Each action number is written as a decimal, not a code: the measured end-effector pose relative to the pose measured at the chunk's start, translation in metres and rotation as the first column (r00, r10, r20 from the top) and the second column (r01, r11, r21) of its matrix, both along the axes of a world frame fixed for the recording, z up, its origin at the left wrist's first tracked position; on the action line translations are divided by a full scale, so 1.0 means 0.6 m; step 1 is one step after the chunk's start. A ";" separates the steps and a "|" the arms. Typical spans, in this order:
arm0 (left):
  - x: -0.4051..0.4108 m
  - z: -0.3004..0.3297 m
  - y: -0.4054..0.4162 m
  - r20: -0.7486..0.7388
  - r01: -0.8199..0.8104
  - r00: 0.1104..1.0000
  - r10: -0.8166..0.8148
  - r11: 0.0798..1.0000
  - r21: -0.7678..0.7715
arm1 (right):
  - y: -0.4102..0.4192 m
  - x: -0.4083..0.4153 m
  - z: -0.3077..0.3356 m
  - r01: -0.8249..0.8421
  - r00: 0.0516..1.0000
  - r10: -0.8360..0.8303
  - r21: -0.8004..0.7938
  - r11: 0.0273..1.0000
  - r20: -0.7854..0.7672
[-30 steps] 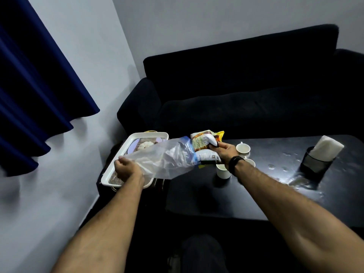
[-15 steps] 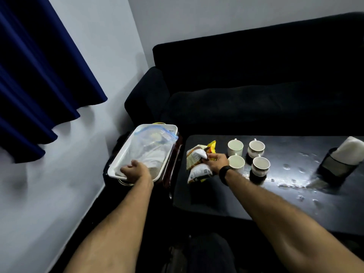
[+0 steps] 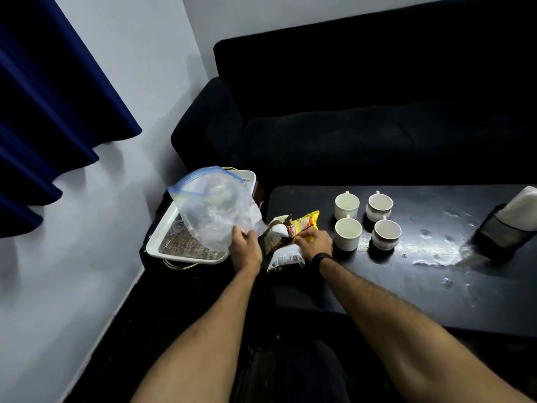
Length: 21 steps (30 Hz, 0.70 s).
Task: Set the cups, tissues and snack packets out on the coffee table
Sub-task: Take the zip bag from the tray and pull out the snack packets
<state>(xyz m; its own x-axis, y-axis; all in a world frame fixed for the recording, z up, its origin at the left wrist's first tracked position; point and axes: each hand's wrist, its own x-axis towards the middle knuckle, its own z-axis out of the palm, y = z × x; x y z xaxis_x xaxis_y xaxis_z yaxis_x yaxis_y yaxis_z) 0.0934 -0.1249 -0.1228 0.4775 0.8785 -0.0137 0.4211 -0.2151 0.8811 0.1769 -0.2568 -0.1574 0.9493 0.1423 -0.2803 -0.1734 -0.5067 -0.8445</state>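
Note:
Several snack packets [image 3: 287,238], yellow, brown and white, lie at the left end of the black coffee table [image 3: 406,274]. My right hand [image 3: 315,242] rests on them, fingers curled around the yellow one. My left hand [image 3: 245,248] grips the bottom of a clear zip bag [image 3: 212,210] and holds it upright over the white tray [image 3: 162,242]. Several white cups [image 3: 347,234] stand in a square just right of the packets. A white tissue stack [image 3: 520,209] sits in a dark holder [image 3: 497,237] at the right.
A black sofa [image 3: 363,112] runs along the table's far side. The tray sits on a low stand by the white wall, with blue curtains [image 3: 43,97] at the left. Wet patches [image 3: 433,254] shine on the tabletop near the holder.
The packets have come out of the bag and down onto the table under my right hand. My left hand laid the bag on the tray, then lifted it upright toward the packets.

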 end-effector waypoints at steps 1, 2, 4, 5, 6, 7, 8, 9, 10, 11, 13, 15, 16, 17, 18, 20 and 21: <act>0.009 -0.009 -0.011 -0.027 0.053 0.998 -0.054 0.998 -0.035 | -0.001 -0.002 -0.003 0.006 1.000 -0.006 0.000 1.000 0.004; 0.017 -0.020 -0.020 -0.043 0.102 0.993 -0.106 0.991 -0.089 | -0.001 -0.002 -0.005 0.005 1.000 -0.005 -0.003 1.000 0.008; 0.028 -0.040 -0.031 -0.064 0.154 0.984 -0.169 0.970 -0.190 | -0.004 -0.004 -0.009 -0.012 1.000 0.012 -0.017 1.000 0.019; 0.032 -0.049 -0.034 -0.067 0.161 0.981 -0.181 0.960 -0.230 | -0.006 -0.004 -0.011 -0.029 0.999 0.030 -0.032 0.999 0.031; 0.035 -0.056 -0.035 -0.060 0.162 0.981 -0.183 0.951 -0.262 | -0.008 -0.003 -0.012 -0.054 0.997 0.057 -0.054 0.997 0.048; 0.039 -0.061 -0.036 -0.047 0.163 0.982 -0.184 0.944 -0.288 | -0.010 -0.001 -0.014 -0.082 0.994 0.087 -0.082 0.993 0.067; 0.042 -0.066 -0.037 -0.035 0.168 0.982 -0.187 0.937 -0.305 | -0.012 0.000 -0.015 -0.109 0.989 0.119 -0.113 0.988 0.084; 0.045 -0.068 -0.037 -0.027 0.172 0.981 -0.190 0.933 -0.315 | -0.012 0.001 -0.014 -0.130 0.984 0.145 -0.141 0.981 0.101; 0.049 -0.070 -0.038 -0.022 0.179 0.980 -0.196 0.930 -0.321 | -0.013 0.003 -0.014 -0.139 0.980 0.160 -0.167 0.976 0.120; 0.053 -0.070 -0.040 -0.014 0.184 0.980 -0.199 0.927 -0.326 | -0.013 0.004 -0.014 -0.140 0.975 0.169 -0.191 0.972 0.145; 0.061 -0.071 -0.046 0.006 0.180 0.982 -0.189 0.925 -0.333 | -0.012 0.005 -0.012 -0.141 0.955 0.193 -0.230 0.963 0.226; 0.068 -0.074 -0.049 0.020 0.164 0.986 -0.166 0.929 -0.332 | -0.012 -0.001 -0.013 -0.130 0.901 0.250 -0.328 0.936 0.354; 0.071 -0.074 -0.051 0.027 0.159 0.987 -0.159 0.931 -0.329 | -0.013 -0.005 -0.016 -0.111 0.857 0.295 -0.408 0.906 0.422; 0.072 -0.074 -0.051 0.036 0.158 0.987 -0.155 0.931 -0.330 | -0.015 -0.011 -0.020 -0.096 0.811 0.349 -0.481 0.871 0.470; 0.071 -0.075 -0.051 0.046 0.157 0.988 -0.151 0.928 -0.337 | -0.019 -0.017 -0.026 -0.105 0.767 0.409 -0.532 0.840 0.494; 0.069 -0.073 -0.047 0.058 0.156 0.988 -0.144 0.926 -0.343 | -0.031 -0.028 -0.048 -0.210 0.678 0.565 -0.612 0.762 0.471; 0.067 -0.070 -0.043 0.063 0.157 0.988 -0.144 0.928 -0.338 | -0.038 -0.033 -0.061 -0.272 0.625 0.648 -0.656 0.704 0.435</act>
